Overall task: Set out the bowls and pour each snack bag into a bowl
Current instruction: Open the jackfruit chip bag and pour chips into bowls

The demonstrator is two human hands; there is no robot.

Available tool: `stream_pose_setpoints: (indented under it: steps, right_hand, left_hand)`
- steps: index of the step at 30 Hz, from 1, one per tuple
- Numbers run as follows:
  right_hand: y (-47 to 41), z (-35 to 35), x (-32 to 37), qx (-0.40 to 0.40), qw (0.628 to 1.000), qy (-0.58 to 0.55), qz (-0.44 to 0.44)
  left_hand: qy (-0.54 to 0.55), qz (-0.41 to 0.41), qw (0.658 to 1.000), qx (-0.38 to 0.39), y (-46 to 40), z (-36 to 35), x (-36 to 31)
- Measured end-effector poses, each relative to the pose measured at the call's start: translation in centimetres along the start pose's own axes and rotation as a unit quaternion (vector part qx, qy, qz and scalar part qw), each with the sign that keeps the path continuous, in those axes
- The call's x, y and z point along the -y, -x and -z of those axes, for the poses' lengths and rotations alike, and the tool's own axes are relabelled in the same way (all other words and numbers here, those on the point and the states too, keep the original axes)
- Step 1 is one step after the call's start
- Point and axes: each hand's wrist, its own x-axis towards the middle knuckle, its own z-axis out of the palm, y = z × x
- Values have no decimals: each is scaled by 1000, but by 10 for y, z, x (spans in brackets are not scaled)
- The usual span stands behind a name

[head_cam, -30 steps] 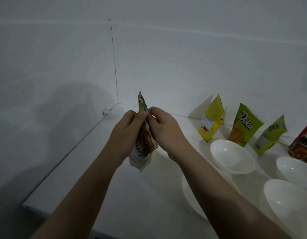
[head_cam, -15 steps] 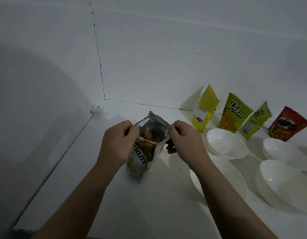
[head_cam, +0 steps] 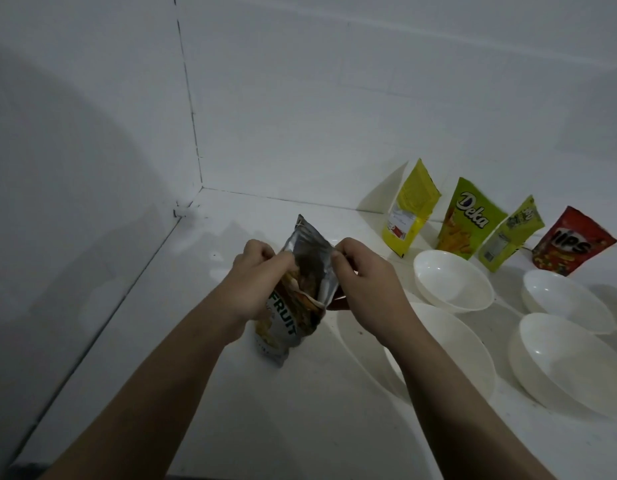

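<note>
Left hand (head_cam: 257, 284) and right hand (head_cam: 364, 278) each pinch 1 side of the fruit bag (head_cam: 302, 289), held above the counter (head_cam: 231, 393); its mouth, sealed 1 second earlier, now gapes, ready for pouring into the nearest bowl (head_cam: 438, 344).

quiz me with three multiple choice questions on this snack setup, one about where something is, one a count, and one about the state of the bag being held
1. Where does the red bag stand?
A. Far right of the bag row
B. Inside a bowl
C. In the left corner

2. How many bags lean against the wall?
A. Two
B. Four
C. Six

3. The fruit bag is:
A. Sealed
B. Pulled open at the top
C. Lying flat

Answers: 1 A, it is rightmost, behind the white bowls. 2 B, yellow, Deka, green, red. 3 B, the left hand and right hand pinch its mouth apart, silver lining showing.
</note>
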Motion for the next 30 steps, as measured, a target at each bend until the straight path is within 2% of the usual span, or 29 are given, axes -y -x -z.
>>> stream_pose_setpoints:
  steps: [5, 9, 11, 15, 18, 20, 22, 23, 25, 27, 28, 30]
  right_hand:
    - [1, -1, 7, 35, 999, 8, -3]
    - [0, 4, 14, 172, 979, 21, -106]
    - [0, 9, 14, 197, 972, 3, -131]
    - [-2, 14, 7, 143, 979, -41, -141]
    - [-1, 11, 6, 100, 983, -90, -129]
    - [-2, 13, 6, 76, 986, -107, -107]
    - [-2, 18, 8, 56, 987, -123, -85]
    - [-2, 20, 9, 47, 988, -129, -73]
    - [-1, 22, 12, 37, 988, -139, -49]
    - [0, 23, 15, 39, 989, -142, -24]
    - [1, 23, 16, 42, 989, -140, -13]
    - [2, 23, 17, 49, 989, -138, 0]
  left_hand:
    - [-13, 37, 999, 26, -9, 0, -5]
    - [-20, -8, 1000, -6, -12, 1, -3]
    - [-8, -30, 999, -24, -12, 5, -1]
    - [39, -50, 997, -43, -6, 16, 4]
    - [87, -67, 994, -1, 2, 15, 5]
    - [163, -75, 983, 36, 9, 13, 7]
    - [270, -72, 959, 36, 8, 9, 11]
    - [300, -64, 952, 10, 4, 7, 14]
    - [265, -32, 961, -74, -10, 1, 25]
    - [242, 45, 963, -112, -24, 0, 42]
    - [264, 94, 955, -93, -30, 0, 50]
    - [327, 185, 927, 11, -39, 4, 65]
